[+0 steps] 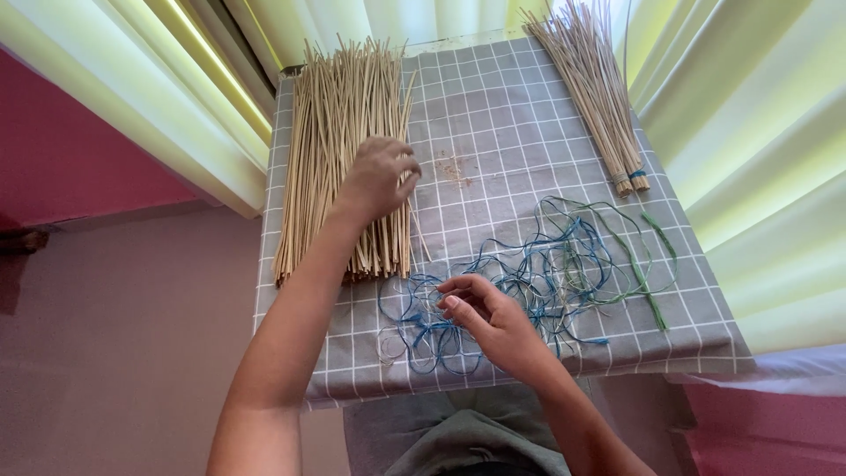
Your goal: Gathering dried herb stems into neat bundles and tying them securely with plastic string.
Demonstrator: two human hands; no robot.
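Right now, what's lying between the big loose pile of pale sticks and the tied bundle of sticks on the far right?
Head view: only bare grey checked cloth with a few small crumbs between the loose pile and the tied bundle.

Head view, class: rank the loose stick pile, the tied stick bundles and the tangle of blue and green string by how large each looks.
1. Loose stick pile, under the left hand.
2. Tangle of blue and green string, at the right hand; nearly as large, so unsure.
3. Tied stick bundles, farther away.

A small table under a grey checked cloth [502, 132] carries loose thin sticks [339, 132], a tied stick bundle [599, 97] and tangled blue and green threads [555, 264].
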